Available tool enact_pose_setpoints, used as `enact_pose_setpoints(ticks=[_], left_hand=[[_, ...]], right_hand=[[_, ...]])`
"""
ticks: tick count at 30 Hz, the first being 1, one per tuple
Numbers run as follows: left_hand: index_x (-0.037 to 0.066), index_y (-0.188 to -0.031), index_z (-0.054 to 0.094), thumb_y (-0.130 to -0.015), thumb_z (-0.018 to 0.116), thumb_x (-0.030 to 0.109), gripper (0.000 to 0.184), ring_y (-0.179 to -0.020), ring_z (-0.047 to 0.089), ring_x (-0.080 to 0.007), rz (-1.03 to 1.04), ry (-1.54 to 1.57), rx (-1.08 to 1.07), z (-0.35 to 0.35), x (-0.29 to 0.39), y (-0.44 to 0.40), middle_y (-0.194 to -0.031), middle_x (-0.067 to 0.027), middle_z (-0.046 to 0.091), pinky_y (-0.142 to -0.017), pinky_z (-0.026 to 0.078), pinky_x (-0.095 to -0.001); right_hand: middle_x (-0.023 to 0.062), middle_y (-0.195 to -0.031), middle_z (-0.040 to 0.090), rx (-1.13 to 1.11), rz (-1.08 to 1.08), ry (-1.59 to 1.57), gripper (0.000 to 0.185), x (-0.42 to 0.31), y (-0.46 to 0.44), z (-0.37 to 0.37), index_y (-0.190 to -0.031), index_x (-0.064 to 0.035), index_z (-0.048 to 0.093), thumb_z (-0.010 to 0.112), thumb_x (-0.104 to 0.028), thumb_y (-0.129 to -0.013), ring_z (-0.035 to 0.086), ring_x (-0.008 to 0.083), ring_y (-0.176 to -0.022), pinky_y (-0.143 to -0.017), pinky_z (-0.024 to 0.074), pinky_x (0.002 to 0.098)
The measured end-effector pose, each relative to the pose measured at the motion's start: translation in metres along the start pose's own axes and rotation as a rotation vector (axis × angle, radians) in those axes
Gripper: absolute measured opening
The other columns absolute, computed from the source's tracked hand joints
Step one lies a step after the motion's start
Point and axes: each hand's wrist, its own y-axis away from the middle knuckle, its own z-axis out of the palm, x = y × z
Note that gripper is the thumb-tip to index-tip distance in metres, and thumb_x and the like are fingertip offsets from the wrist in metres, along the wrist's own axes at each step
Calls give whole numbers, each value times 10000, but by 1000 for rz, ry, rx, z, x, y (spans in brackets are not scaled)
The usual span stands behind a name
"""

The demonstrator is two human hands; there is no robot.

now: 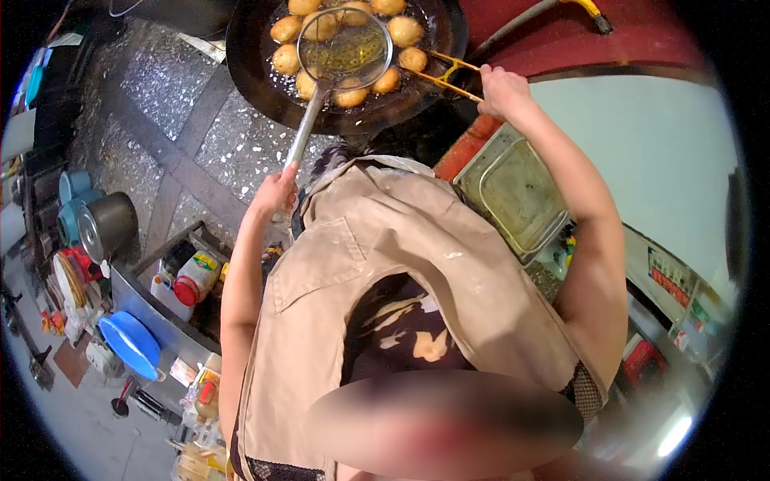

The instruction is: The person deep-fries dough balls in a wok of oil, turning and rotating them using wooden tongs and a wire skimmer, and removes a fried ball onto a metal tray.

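Note:
A dark wok (249,84) at the top of the view holds hot, bubbling oil with several golden fried balls (405,31) floating around its edge. My left hand (277,191) is closed around the metal handle of a round wire skimmer (307,128), whose mesh lies over the middle of the oil. In my right hand (504,90) is a pair of yellowish tongs (457,67), gripped at the near end. The tongs' tips are apart and reach to a ball (413,59) at the wok's right side; whether they touch it I cannot tell.
Right of my body stands a rectangular metal tray (513,188) with a greasy surface. A pale panel (650,152) lies beyond my right arm. On the left are a blue basin (131,345), a red-lidded jar (192,280) and a dark pot (116,227). A yellow-ended hose (592,14) rests at upper right.

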Motion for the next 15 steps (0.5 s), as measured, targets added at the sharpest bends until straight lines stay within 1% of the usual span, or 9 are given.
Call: enact_pose_setpoints(ticks=[2, 3, 6, 8, 15], left_hand=[[-9, -669, 517, -825, 449, 551, 586, -448, 471, -150, -40, 3, 50, 3, 4, 3, -520, -46, 470, -408, 395, -295], [-9, -663, 514, -827, 447, 548, 585, -446, 472, -150, -19, -15, 6, 0, 2, 1, -523, -44, 470, -410, 395, -291], [-9, -656, 511, -827, 447, 549, 587, -441, 468, -148, -4, -23, 13, -1, 3, 2, -526, -43, 470, -409, 395, -290], [-10, -659, 512, -827, 446, 549, 588, -439, 466, -147, -6, -14, 14, -1, 3, 3, -528, -43, 471, -409, 396, -289], [-9, -671, 513, -827, 451, 546, 579, -446, 466, -145, -15, 0, 6, -2, 1, -1, -535, -42, 472, -412, 397, -288]], right_hand=[[153, -1023, 563, 7, 10, 4, 417, 2, 3, 1, -1057, -4, 462, 594, -134, -683, 568, 300, -961, -771, 474, 398], [152, -1026, 559, 4, 3, 6, 421, 1, 3, 1, -1061, -3, 459, 593, -138, -685, 567, 300, -962, -776, 472, 396], [152, -1032, 552, 15, -9, 8, 426, 2, -2, 2, -1068, -3, 452, 584, -151, -691, 563, 297, -968, -787, 468, 391], [158, -1043, 546, -30, -4, -12, 437, 3, 0, 0, -1086, -7, 445, 572, -159, -696, 558, 296, -975, -790, 468, 392], [161, -1044, 547, -2, -8, -30, 459, 2, 5, -2, -1101, -18, 440, 580, -165, -689, 552, 300, -981, -795, 469, 392]])
